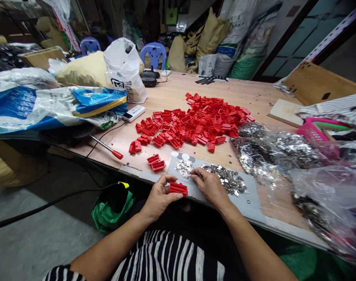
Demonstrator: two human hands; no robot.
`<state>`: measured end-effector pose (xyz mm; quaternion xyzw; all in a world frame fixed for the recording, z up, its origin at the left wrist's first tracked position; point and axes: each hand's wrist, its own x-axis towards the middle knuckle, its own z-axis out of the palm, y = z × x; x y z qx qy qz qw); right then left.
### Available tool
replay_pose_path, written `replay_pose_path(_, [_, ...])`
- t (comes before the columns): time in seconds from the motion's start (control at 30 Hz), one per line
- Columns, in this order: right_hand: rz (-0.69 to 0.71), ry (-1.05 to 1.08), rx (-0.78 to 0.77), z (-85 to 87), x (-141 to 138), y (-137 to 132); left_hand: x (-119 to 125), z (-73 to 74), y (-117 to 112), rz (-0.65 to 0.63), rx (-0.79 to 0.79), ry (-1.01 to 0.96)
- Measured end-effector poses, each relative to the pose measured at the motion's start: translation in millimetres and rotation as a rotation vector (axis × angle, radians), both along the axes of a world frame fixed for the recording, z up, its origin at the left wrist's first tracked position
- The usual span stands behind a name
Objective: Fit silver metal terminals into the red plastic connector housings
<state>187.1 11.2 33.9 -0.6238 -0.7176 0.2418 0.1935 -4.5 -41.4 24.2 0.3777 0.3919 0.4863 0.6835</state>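
Observation:
My left hand (160, 194) grips a small red plastic housing (178, 188) at the near table edge. Beside it, my right hand (209, 184) pinches a thin metal tool or clip (197, 171) over a heap of small silver metal pieces (224, 177) on a grey board (254, 201). Two red housings (156, 162) lie just ahead of my left hand. A big pile of the same red housings (195, 123) covers the middle of the wooden table (172, 91).
Clear bags of silver parts (283, 150) crowd the right side, with a pink basket (315, 130) behind. Woven sacks (49, 105), a white plastic bag (123, 68), a white remote-like box (133, 112) and a red-handled screwdriver (107, 148) sit left. A green bin (112, 207) stands below.

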Motion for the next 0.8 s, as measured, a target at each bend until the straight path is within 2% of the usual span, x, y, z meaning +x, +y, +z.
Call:
replay_pose_path(0.17, [-0.02,0.205,-0.04,1.4,2.1,-3.6,3.9,8.3,-0.2,-0.055,-0.205,-0.24])
replay_pose_path(0.37, [-0.051,0.596,-0.241,5.6,2.9,-10.2,6.2,7.9,4.3,-0.058,-0.239,-0.337])
replay_pose_path(0.6, [-0.038,0.749,-0.384,11.2,2.8,-27.7,11.2,1.1,3.8,-0.058,-0.183,-0.317])
replay_pose_path(0.8, [-0.054,0.655,-0.337,8.8,-0.1,-40.8,16.7,-1.8,2.1,-0.044,-0.01,-0.088])
